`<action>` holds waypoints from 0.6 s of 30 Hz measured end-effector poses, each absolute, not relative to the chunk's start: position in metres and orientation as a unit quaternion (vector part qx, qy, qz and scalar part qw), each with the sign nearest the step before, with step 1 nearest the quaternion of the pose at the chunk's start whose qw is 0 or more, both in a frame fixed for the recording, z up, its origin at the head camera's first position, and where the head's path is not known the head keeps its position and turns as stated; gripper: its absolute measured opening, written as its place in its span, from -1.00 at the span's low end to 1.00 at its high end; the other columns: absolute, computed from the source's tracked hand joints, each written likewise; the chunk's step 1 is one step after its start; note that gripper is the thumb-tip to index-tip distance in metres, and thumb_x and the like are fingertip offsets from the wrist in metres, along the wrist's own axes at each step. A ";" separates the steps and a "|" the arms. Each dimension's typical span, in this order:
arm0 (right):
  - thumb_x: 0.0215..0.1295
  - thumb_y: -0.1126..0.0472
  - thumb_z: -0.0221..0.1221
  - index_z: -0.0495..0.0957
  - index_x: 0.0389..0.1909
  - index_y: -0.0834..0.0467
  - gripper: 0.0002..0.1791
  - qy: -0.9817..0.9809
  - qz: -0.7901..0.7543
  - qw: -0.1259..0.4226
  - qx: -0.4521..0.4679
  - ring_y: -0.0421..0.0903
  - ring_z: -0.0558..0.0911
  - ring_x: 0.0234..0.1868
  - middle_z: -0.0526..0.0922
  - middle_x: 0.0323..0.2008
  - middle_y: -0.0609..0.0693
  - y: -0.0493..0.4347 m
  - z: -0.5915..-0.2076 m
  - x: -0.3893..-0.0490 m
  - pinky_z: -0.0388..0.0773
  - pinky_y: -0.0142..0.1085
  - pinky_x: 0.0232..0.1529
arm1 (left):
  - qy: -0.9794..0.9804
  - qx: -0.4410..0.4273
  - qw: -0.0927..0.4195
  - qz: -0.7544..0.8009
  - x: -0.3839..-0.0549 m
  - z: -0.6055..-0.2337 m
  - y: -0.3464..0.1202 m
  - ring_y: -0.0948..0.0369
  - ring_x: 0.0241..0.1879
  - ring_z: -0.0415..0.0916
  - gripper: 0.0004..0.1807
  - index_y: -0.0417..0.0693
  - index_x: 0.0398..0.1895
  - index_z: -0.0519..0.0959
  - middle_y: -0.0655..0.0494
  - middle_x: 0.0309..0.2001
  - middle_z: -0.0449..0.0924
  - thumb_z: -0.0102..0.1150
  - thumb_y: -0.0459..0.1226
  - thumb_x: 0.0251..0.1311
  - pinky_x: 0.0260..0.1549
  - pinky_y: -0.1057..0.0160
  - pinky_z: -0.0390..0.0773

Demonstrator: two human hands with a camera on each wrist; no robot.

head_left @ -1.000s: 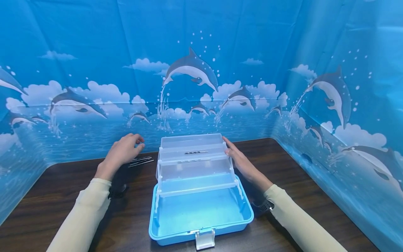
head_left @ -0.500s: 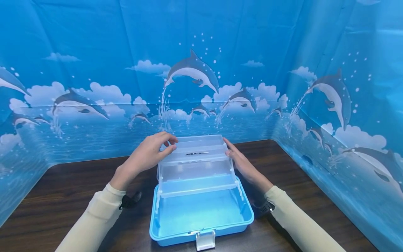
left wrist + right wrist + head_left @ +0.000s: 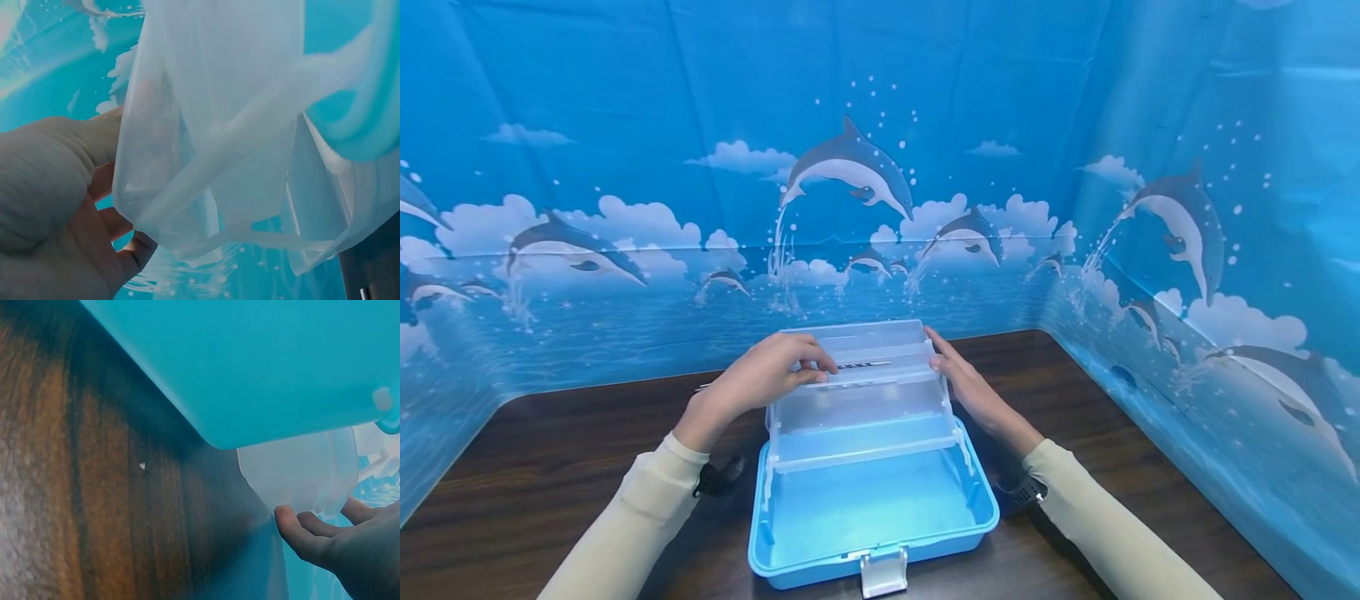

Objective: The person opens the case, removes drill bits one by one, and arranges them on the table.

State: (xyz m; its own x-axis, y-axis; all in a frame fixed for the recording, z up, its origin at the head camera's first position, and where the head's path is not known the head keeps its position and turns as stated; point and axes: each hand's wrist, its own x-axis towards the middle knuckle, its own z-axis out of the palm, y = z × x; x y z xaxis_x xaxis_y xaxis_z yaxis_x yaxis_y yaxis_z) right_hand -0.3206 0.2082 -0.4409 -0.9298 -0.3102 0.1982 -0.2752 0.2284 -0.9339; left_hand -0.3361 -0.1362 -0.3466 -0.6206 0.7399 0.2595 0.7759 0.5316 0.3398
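A blue toolbox (image 3: 820,575) stands with its translucent trays (image 3: 857,408) raised towards the back. In the upper tray lies a dark drill bit (image 3: 868,364); its left end meets my left fingertips. My left hand (image 3: 760,375) reaches over that tray with bent fingers. Whether they pinch the bit is hidden, and the left wrist view shows only my hand (image 3: 62,206) beside the cloudy plastic (image 3: 206,150). At the right side, my right hand (image 3: 973,392) rests extended fingers against the trays' edge. In the right wrist view, its fingertips (image 3: 286,520) touch the translucent plastic (image 3: 300,469).
The box's white latch (image 3: 883,575) hangs down in front. Behind my left forearm, a thin metal tip (image 3: 702,387) shows on the dark wooden table (image 3: 572,450). A blue dolphin-print sheet (image 3: 842,275) rises along the back and the right side.
My left hand has moved right, from beside several drill bits on the table to the upper tray, then down to the bit there. The right hand has stayed at the trays' edge.
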 end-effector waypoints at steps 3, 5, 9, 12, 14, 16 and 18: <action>0.65 -0.14 -0.19 -0.12 0.64 -0.31 -0.36 0.782 -0.593 0.016 -0.189 0.20 0.14 0.51 -0.04 0.60 -0.04 0.207 -0.439 -0.321 0.21 0.39 0.25 | -0.867 -0.445 0.044 -0.220 -0.338 -0.346 -0.137 0.27 -0.20 0.58 -0.80 0.06 -0.07 0.79 0.26 -0.13 0.65 0.37 -0.33 0.28 -0.28 0.19 0.59; 0.64 -0.14 -0.18 -0.12 0.64 -0.33 -0.36 0.782 -0.594 0.015 -0.187 0.21 0.17 0.50 0.00 0.59 -0.02 0.206 -0.438 -0.321 0.22 0.38 0.25 | -0.867 -0.445 0.045 -0.221 -0.339 -0.345 -0.138 0.27 -0.22 0.59 -0.81 0.05 -0.09 0.80 0.25 -0.14 0.66 0.39 -0.34 0.27 -0.29 0.20 0.60; 0.63 -0.17 -0.17 -0.11 0.63 -0.36 -0.36 0.783 -0.594 0.013 -0.183 0.20 0.25 0.46 0.14 0.53 0.06 0.207 -0.437 -0.319 0.26 0.37 0.23 | -0.875 -0.436 0.061 -0.201 -0.340 -0.346 -0.137 0.25 -0.20 0.60 -0.80 0.04 -0.06 0.79 0.23 -0.13 0.67 0.40 -0.30 0.26 -0.29 0.16 0.60; 0.62 -0.18 -0.17 -0.10 0.62 -0.37 -0.36 0.784 -0.593 0.011 -0.183 0.21 0.26 0.45 0.18 0.52 0.07 0.207 -0.438 -0.319 0.25 0.37 0.23 | -0.880 -0.433 0.076 -0.181 -0.340 -0.347 -0.135 0.21 -0.16 0.61 -0.81 0.03 -0.05 0.79 0.22 -0.14 0.67 0.37 -0.29 0.29 -0.24 0.12 0.61; 0.63 -0.18 -0.18 -0.11 0.62 -0.37 -0.36 0.784 -0.592 0.012 -0.185 0.21 0.23 0.47 0.12 0.55 0.04 0.207 -0.438 -0.319 0.23 0.38 0.24 | -0.880 -0.433 0.081 -0.176 -0.340 -0.348 -0.134 0.21 -0.15 0.61 -0.82 0.02 -0.05 0.79 0.23 -0.16 0.66 0.36 -0.28 0.31 -0.23 0.12 0.61; 0.63 -0.16 -0.19 -0.11 0.62 -0.36 -0.37 0.784 -0.591 0.012 -0.188 0.21 0.19 0.49 0.05 0.57 0.00 0.206 -0.439 -0.319 0.21 0.40 0.24 | -0.880 -0.434 0.082 -0.175 -0.339 -0.349 -0.133 0.22 -0.17 0.60 -0.83 0.03 -0.07 0.79 0.24 -0.18 0.66 0.35 -0.26 0.32 -0.24 0.14 0.61; 0.64 -0.15 -0.19 -0.11 0.62 -0.36 -0.37 0.785 -0.590 0.013 -0.189 0.21 0.16 0.50 0.00 0.59 -0.04 0.206 -0.439 -0.319 0.20 0.40 0.25 | -0.881 -0.432 0.084 -0.175 -0.338 -0.350 -0.133 0.24 -0.19 0.59 -0.84 0.05 -0.09 0.80 0.27 -0.20 0.64 0.37 -0.25 0.30 -0.28 0.16 0.60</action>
State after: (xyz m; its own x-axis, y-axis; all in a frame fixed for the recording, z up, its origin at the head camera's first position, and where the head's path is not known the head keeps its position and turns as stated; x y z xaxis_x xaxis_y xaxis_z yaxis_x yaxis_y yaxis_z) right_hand -0.3193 0.2058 -0.4390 -0.9286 -0.3116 0.2017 -0.2801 0.2318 -0.9316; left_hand -0.3381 -0.1329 -0.3503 -0.6125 0.7320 0.2985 0.7905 0.5651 0.2362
